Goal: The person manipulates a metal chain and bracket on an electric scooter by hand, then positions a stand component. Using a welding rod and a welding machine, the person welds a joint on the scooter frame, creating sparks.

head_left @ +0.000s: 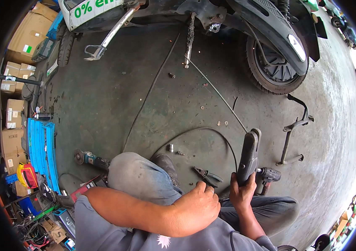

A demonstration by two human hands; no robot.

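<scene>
My right hand (243, 193) grips a black welding electrode holder (248, 158) at the lower right of the middle. A long thin welding rod (217, 95) runs from it up and left. The rod's far end meets, or overlaps in view, the metal bar (189, 39) hanging under the scooter (153, 16); small bright specks show close by. My left hand (197, 208) is closed in a loose fist over my lap, back of the hand up. Nothing shows in it, though its palm is hidden. Just beyond it lie pliers (209, 175) with dark handles.
A cordless impact wrench (270, 174) lies right of the holder, an angle grinder (89, 160) by my left knee. A bent metal stand (293, 127) lies at right. Cables (148, 94) cross the floor, with a socket (171, 147) and small bits. Boxes (15, 113) line the left.
</scene>
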